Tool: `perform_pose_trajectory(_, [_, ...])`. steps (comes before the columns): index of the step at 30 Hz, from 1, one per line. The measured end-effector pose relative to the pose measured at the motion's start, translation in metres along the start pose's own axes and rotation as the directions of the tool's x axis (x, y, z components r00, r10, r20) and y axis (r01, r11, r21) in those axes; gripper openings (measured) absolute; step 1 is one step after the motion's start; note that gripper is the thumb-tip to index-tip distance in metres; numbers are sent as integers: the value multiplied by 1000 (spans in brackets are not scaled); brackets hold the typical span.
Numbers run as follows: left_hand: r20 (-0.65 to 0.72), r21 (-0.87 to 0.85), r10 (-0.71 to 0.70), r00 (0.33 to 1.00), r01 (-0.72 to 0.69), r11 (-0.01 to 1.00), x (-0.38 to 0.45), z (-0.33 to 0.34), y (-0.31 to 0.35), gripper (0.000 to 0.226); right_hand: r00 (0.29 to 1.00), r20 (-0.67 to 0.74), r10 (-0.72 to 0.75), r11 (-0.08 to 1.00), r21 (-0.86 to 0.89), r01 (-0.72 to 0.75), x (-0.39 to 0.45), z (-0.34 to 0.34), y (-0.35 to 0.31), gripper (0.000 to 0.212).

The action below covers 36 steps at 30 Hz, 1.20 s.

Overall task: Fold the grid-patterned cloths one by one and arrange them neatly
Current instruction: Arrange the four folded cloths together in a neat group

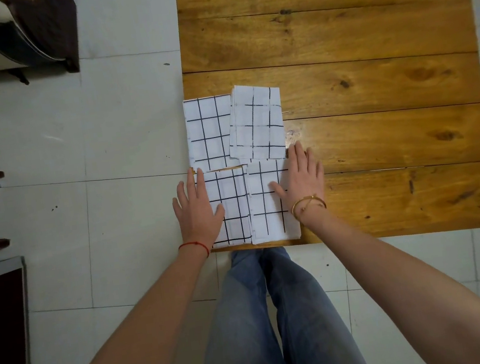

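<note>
At near-left table corner (380, 145), head view: four folded grid cloths in a two-by-two block. Left hand (198, 210) flat, fingers straight, on near-left cloth (230, 189); right hand (301, 180) flat, fingers spread, on near-right cloth (268, 218). Probably squaring edges. Far-right cloth (257, 124) skewed, overlapping far-left cloth (207, 131). Layers beneath not visible; left palm partly off table edge.

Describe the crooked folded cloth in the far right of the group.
The crooked cloth is white fabric with a dark grid, folded into a layered rectangle. It lies flat on the wooden table, turned slightly askew, its left edge overlapping the far left cloth. Its layers are unevenly aligned. Neither hand rests on it.
</note>
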<state>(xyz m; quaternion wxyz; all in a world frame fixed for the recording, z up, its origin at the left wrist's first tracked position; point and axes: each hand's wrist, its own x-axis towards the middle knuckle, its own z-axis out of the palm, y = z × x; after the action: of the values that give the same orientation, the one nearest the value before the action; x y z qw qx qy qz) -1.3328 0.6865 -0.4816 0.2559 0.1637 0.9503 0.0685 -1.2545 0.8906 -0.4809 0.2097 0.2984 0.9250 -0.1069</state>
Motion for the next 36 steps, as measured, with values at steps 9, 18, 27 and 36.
perform_pose_trajectory(9, [103,68,34,994,-41,997,27,-4,2,84,995,72,-70,997,-36,72,23,-2,-7,88])
perform_pose_trajectory(18, [57,59,27,998,-31,998,22,-6,-4,84,999,27,-37,999,-14,37,14,-2,-5,86])
perform_pose_trajectory(27, [84,18,-26,996,25,1000,-9,6,-5,90,996,74,50,999,-25,-48,-19,18,7,86])
perform_pose_trajectory(36, [60,-14,-30,998,31,999,-14,-1,-5,88,997,59,53,998,19,-54,-23,12,7,85])
